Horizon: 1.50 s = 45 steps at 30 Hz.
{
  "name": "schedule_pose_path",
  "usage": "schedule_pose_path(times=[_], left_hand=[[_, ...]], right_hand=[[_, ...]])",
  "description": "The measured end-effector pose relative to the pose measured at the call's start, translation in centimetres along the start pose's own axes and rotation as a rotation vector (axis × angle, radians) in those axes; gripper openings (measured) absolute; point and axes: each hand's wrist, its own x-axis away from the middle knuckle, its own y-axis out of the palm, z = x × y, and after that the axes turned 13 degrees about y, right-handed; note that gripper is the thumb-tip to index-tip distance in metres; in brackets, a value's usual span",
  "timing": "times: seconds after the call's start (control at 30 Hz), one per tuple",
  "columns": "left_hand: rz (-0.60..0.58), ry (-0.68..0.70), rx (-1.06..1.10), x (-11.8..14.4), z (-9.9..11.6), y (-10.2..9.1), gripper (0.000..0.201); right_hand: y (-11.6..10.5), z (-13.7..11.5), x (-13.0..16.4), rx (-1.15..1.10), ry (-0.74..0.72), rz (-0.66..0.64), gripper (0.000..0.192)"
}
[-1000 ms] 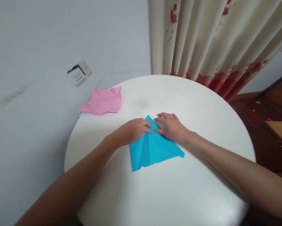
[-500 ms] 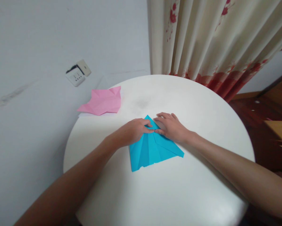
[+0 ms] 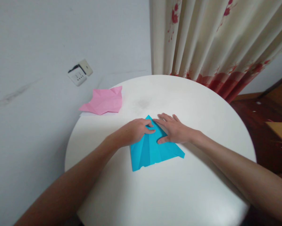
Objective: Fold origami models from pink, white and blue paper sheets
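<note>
A blue sheet of paper (image 3: 150, 153), creased and folded to a point at its far end, lies on the white round table (image 3: 159, 191). Its near edge is slightly ragged. My left hand (image 3: 138, 130) rests on the paper's upper left part, thumb and index finger apart and lying on the surface. On the right side, my right hand (image 3: 172, 128) is spread over the paper's slanting edge, with the thumb on the sheet and the other fingers reaching past it. Both hands cover parts of the paper's sides.
A creased pink sheet (image 3: 105, 101) lies on white paper (image 3: 96, 114) at the table's far left. Behind are a wall with a socket (image 3: 77, 76) and a floral curtain (image 3: 202, 40). A wooden piece of furniture (image 3: 279, 130) stands at the right.
My right thumb has moved away from my left thumb and down the blue paper, so my right hand is spread wider. A flap edge visible before no longer shows. My left hand stays in place.
</note>
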Motion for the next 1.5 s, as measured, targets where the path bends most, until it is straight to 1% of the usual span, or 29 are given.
schedule_pose_path(times=[0.1, 0.17, 0.3, 0.37, 0.53, 0.6, 0.67, 0.87, 0.97, 1.07, 1.13, 1.2, 1.23, 1.37, 1.5], left_hand=[[-0.001, -0.005, -0.006, 0.1, 0.0, 0.0, 0.037], [-0.007, -0.008, -0.003, 0.1, 0.0, 0.0, 0.036], [-0.013, -0.001, -0.006, 0.2, -0.2, 0.1, 0.037], [-0.016, 0.000, -0.009, 0.2, -0.3, 0.2, 0.039], [-0.024, -0.005, 0.014, 0.1, -0.2, 0.1, 0.040], [-0.029, -0.010, 0.024, 0.0, -0.2, 0.0, 0.040], [-0.033, -0.012, 0.032, 0.0, -0.1, -0.1, 0.040], [-0.030, -0.024, 0.026, 0.0, -0.1, 0.0, 0.042], [-0.023, -0.017, 0.033, 0.1, -0.2, 0.0, 0.042], [-0.018, -0.009, 0.031, 0.2, -0.3, 0.2, 0.041], [-0.015, -0.006, 0.023, 0.2, -0.3, 0.3, 0.039], [-0.007, 0.002, 0.012, 0.2, -0.3, 0.3, 0.038], [0.000, 0.007, 0.006, 0.2, -0.2, 0.3, 0.037], [0.020, 0.033, -0.015, 0.0, 0.0, -0.1, 0.034], [0.033, 0.045, -0.014, -0.1, 0.3, -0.4, 0.032]], right_hand=[[-0.2, 0.1, 0.4, -0.012, -0.006, -0.053, 0.108], [-0.4, 0.1, 0.5, -0.019, -0.006, -0.072, 0.111], [-0.6, 0.5, 0.1, -0.026, 0.025, -0.054, 0.100], [-0.7, 0.9, 0.0, -0.012, 0.062, -0.042, 0.099], [-1.2, 2.5, 0.9, 0.068, 0.088, -0.061, 0.124], [-1.3, 2.8, 1.5, 0.116, 0.084, -0.062, 0.128], [-1.1, 2.9, 2.0, 0.161, 0.090, -0.066, 0.128], [-0.3, 3.0, 2.8, 0.167, 0.064, -0.001, 0.117], [-0.8, 3.1, 2.8, 0.135, 0.043, -0.031, 0.112], [-1.7, 2.7, 2.1, 0.093, 0.063, -0.043, 0.108], [-1.9, 2.1, 1.3, 0.068, 0.077, 0.005, 0.093], [-1.6, 1.4, 0.4, 0.055, 0.030, 0.081, 0.075], [-1.3, 1.0, 0.1, 0.048, -0.001, 0.112, 0.069], [-0.2, 0.1, -0.8, 0.034, -0.083, 0.182, 0.060], [0.2, 0.0, -0.8, 0.058, -0.101, 0.195, 0.055]])
